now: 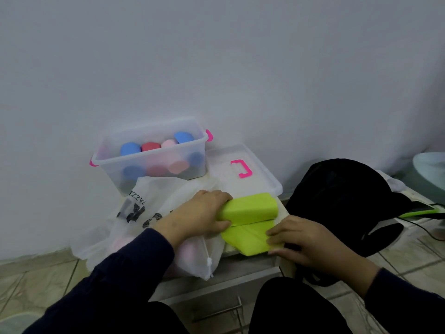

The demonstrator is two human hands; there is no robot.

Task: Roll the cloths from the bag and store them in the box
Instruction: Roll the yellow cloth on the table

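A plain pale wall (216, 56) fills the upper half of the view, unmarked and evenly lit by dim, cool light; it meets a floor of beige tiles (36, 280) with dark grout lines; against the wall stands a low white cabinet (216, 283) with a metal bar handle (216, 313) on its front; to its right a black backpack (342, 196) slumps on the tiles; at the far right edge sits a pale rounded object (431, 169), only partly in view.

- A black backpack (342, 201) slumps on the tiled floor (404, 256), against the white wall (216, 68).
- A pale basin (431, 172) shows at the right edge.
- A green-edged flat item (423, 210) lies beside the backpack.
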